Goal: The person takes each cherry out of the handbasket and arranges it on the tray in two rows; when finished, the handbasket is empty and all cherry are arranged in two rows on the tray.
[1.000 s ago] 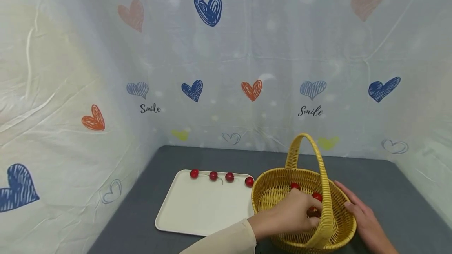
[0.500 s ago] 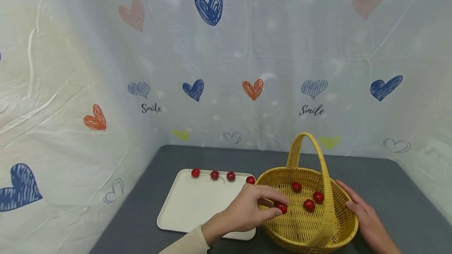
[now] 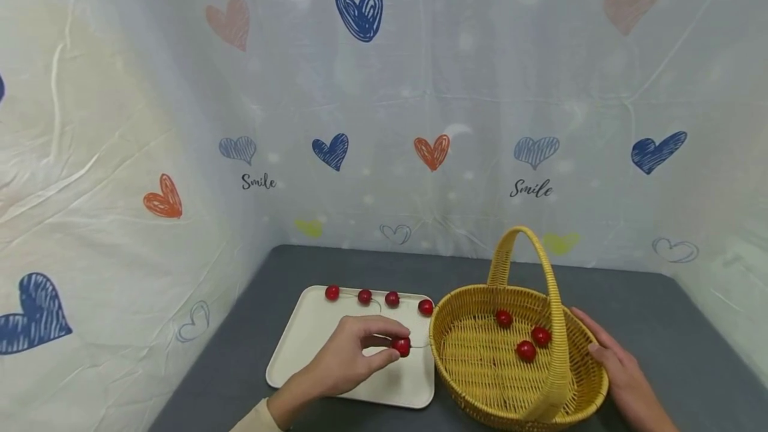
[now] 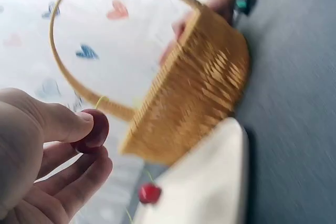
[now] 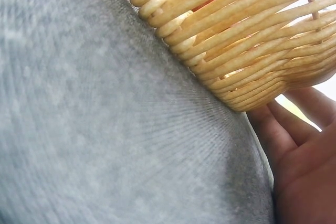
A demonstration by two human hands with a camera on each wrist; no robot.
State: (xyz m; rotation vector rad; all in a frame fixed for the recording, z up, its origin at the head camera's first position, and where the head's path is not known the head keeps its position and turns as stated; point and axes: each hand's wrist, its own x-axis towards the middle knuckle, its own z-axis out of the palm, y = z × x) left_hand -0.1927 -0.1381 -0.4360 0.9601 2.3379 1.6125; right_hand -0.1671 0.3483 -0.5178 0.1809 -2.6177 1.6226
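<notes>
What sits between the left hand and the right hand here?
In the head view, going from the left hand: the cherry it pinches, part of the white tray, then the yellow basket the right hand holds, three cherries inside it.

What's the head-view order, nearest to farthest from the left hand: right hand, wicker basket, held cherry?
1. Held cherry: in the left hand.
2. Wicker basket: right of the left hand.
3. Right hand: at the basket's right side.

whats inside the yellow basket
Three red cherries lie in the yellow basket. Its handle covers a strip of the inside; what lies behind that cannot be seen.
</notes>
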